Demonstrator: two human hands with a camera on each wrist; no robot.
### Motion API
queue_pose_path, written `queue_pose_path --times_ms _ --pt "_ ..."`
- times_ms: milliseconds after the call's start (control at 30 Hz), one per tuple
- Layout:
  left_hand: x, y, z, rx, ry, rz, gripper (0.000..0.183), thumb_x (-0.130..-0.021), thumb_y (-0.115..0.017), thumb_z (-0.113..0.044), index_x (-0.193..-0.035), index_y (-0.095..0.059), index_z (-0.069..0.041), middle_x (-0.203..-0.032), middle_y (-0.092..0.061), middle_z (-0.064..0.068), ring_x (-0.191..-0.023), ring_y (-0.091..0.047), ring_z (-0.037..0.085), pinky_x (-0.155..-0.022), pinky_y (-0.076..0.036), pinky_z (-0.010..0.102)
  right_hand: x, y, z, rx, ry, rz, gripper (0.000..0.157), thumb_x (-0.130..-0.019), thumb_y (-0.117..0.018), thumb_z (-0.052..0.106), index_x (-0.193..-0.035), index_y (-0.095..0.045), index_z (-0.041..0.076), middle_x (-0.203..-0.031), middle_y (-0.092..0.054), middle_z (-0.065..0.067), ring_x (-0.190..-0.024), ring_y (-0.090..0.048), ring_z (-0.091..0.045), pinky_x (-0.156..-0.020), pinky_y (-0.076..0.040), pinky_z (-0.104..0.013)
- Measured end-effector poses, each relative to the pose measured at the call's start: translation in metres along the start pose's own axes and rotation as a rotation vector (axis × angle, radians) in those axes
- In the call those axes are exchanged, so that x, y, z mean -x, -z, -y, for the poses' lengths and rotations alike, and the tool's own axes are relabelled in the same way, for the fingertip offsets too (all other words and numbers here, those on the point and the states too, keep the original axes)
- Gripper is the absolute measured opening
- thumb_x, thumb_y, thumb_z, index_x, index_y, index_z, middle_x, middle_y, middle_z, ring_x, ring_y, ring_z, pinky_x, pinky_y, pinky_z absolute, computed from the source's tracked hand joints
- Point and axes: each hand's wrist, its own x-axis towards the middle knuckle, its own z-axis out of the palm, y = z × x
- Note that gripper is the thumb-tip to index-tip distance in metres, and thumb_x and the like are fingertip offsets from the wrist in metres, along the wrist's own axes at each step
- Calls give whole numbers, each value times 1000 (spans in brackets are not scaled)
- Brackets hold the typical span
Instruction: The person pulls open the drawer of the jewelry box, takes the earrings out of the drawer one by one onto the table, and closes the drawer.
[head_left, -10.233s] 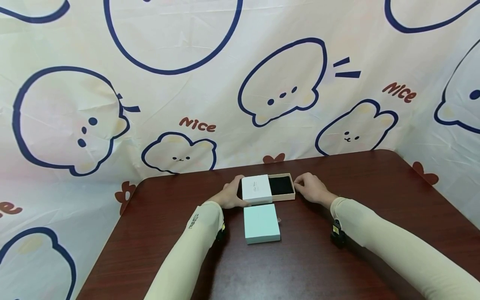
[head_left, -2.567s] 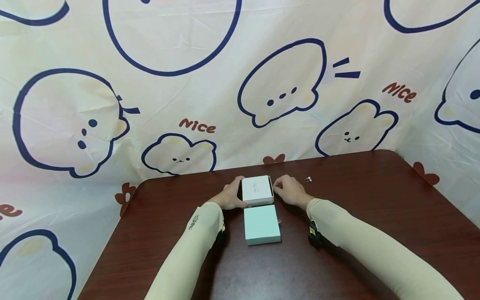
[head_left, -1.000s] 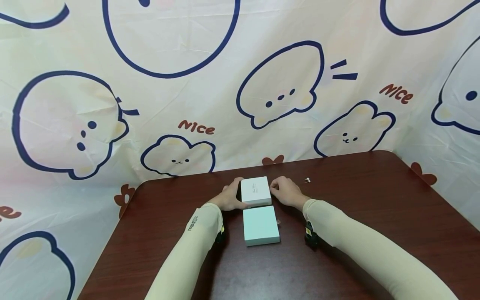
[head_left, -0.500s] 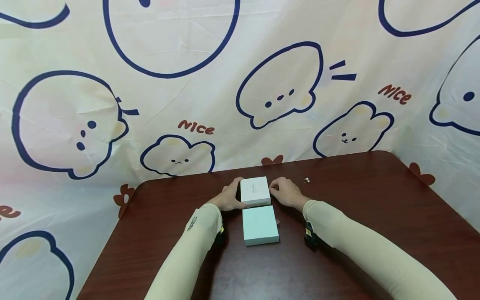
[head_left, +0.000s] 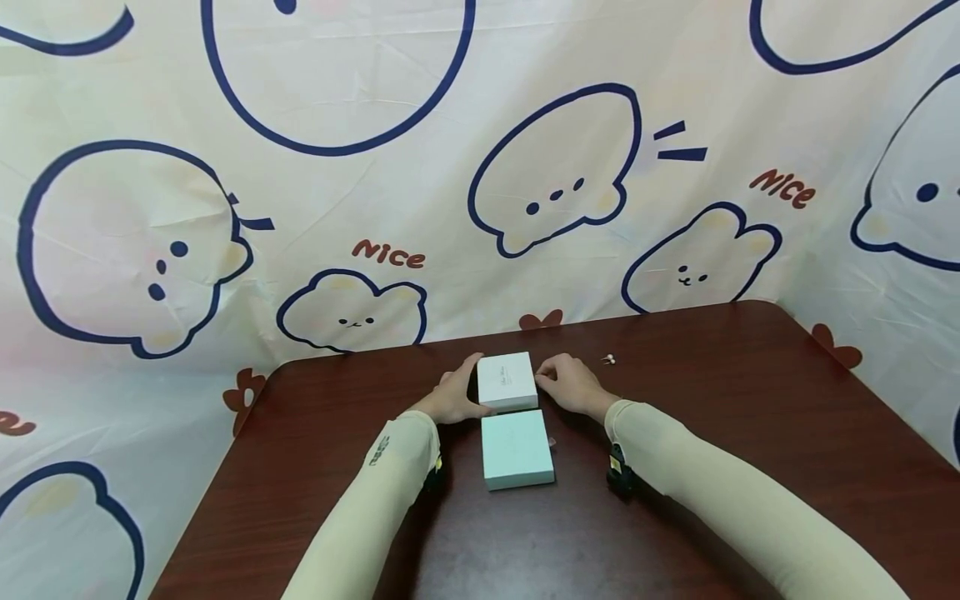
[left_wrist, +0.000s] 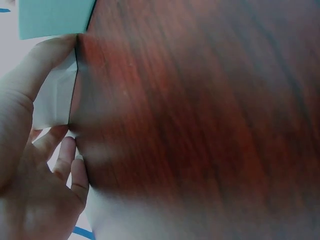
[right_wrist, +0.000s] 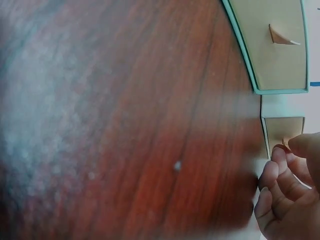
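the white box [head_left: 507, 382] lies flat on the dark table [head_left: 675, 517], toward its far edge, with the teal box [head_left: 517, 450] just beside it on the near side. the left hand [head_left: 453, 397] grips the white box from its left end, thumb along the near side and fingers at the far side. the right hand [head_left: 567, 382] is at the other end, thumb and fingertips closed in a pinch on the small pull tab [right_wrist: 285, 142] of the tan drawer front [right_wrist: 276, 128].

the box looks like stiff card — probably light, smooth, and apt to skid if pulled from one end only. the sleeve is best held by its two opposite sides, lightly, since a hard squeeze could bow the walls and bind the drawer. the tab seems thin and soft, likely the weakest part; a straight, low pull suits it — a sideways tug might tear it.
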Motion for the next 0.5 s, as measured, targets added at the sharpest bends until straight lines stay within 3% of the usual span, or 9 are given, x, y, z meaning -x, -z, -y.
queue_pose_path --times_ms 500 --pt "3 2 -4 -22 42 11 109 -87 -80 -33 -165 -6 -21 -164 -31 18 -151 -24 40 -114 -34 60 1 2 0 -22 0 3 21 -102 -60 20 -106 -77 9 -92 -73 -3 -75 -60 -13 -74 -48 -32"
